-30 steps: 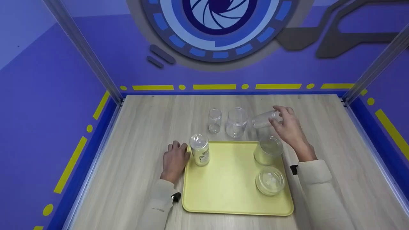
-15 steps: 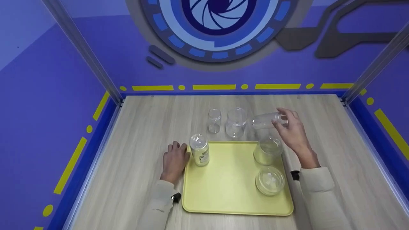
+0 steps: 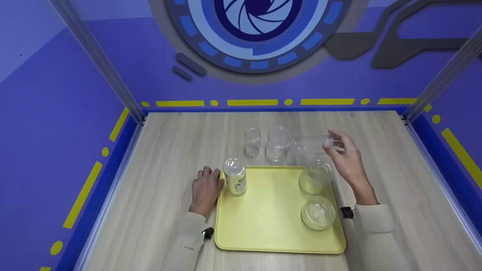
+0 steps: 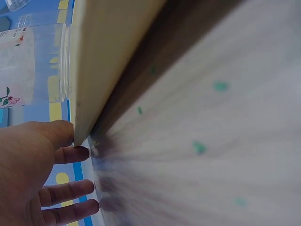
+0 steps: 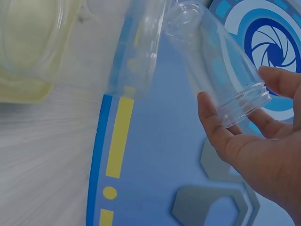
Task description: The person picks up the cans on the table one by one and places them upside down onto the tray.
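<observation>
My right hand (image 3: 348, 160) holds a clear plastic jar (image 3: 311, 144) by its threaded neck, tipped on its side above the table with its base toward the left. The right wrist view shows fingers and thumb round the neck of this see-through jar (image 5: 221, 61). My left hand (image 3: 205, 190) rests on the table at the left rim of the yellow tray (image 3: 263, 235), thumb against the rim and the other fingers loosely spread. Beside it a labelled clear jar (image 3: 235, 177) stands mouth down on the tray; its flower-print label (image 4: 16, 70) shows in the left wrist view.
Two more clear jars stand on the tray's right side, one at the back (image 3: 316, 178) and one in front (image 3: 318, 213). Behind the tray stand a narrow clear jar (image 3: 252, 143) and a wider clear jar (image 3: 278, 145). Blue panels (image 3: 244, 86) enclose the wooden table (image 3: 169, 139).
My right hand has moved slightly right and toward me, turning the held jar from a slant to nearly level, base swinging left. The left hand and the jars on the tray are unmoved.
</observation>
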`<state>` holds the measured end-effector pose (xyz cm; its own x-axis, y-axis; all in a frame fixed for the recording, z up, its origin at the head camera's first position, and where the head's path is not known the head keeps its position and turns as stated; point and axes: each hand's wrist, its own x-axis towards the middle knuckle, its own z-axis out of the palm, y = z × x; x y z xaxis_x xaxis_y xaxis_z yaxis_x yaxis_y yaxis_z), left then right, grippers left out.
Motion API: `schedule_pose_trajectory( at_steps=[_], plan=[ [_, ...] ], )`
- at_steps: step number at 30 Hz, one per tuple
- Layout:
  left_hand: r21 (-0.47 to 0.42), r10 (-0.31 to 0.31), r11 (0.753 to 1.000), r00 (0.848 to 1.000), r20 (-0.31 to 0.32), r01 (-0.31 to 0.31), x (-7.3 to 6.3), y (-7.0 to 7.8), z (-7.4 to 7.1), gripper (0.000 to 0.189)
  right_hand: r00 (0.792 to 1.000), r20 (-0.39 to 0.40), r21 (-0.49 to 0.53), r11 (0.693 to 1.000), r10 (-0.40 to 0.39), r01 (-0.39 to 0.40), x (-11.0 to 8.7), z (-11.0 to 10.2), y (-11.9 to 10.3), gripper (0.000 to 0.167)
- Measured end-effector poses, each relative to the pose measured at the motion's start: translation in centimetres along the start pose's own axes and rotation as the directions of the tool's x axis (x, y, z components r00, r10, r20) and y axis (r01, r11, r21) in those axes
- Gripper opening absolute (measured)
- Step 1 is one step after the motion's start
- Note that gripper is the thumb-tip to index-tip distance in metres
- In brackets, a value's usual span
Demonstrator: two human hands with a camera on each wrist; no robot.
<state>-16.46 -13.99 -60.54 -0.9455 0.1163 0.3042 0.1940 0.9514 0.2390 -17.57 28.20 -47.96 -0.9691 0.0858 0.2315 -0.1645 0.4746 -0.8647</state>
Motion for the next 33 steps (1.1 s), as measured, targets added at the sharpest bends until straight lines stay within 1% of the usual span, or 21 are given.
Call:
schedule_pose_trajectory(
  at_steps=[4,8,16,19,23,26,33],
  plan=[
    [0.001,0.005,1.000,1.000,-0.011,-0.005,-0.1,0.0,0.0,0.017,1.000,0.006,0.023,0.999,0.026,-0.026,-0.4,0.0,0.0,0.053],
    [0.001,0.002,1.000,1.000,-0.016,-0.002,-0.1,0.0,0.1,0.017,0.999,0.015,0.059,0.998,0.035,-0.036,-0.7,0.0,-0.1,0.053],
    [-0.007,-0.008,1.000,1.000,0.000,0.008,0.1,0.1,0.0,0.018,0.999,0.029,0.148,0.989,0.023,-0.027,-1.3,0.1,-0.1,0.051],
    [-0.017,-0.020,1.000,1.000,0.011,0.020,0.1,0.0,0.0,0.018,0.999,0.036,0.213,0.976,0.031,-0.038,-1.5,0.3,-0.2,0.049],
    [-0.026,-0.035,0.999,0.999,0.011,0.035,0.0,0.0,0.0,0.017,0.998,0.042,0.308,0.949,0.055,-0.065,-1.8,0.7,-0.5,0.048],
    [-0.027,-0.039,0.999,0.999,0.008,0.039,0.0,0.0,0.0,0.018,0.996,0.050,0.342,0.936,0.072,-0.085,-2.1,0.9,-0.6,0.048],
    [-0.053,-0.058,0.997,0.998,0.026,0.060,-0.1,0.1,0.1,0.018,0.990,0.096,0.372,0.919,0.100,-0.129,-2.6,1.2,-0.5,0.052]
  ],
)
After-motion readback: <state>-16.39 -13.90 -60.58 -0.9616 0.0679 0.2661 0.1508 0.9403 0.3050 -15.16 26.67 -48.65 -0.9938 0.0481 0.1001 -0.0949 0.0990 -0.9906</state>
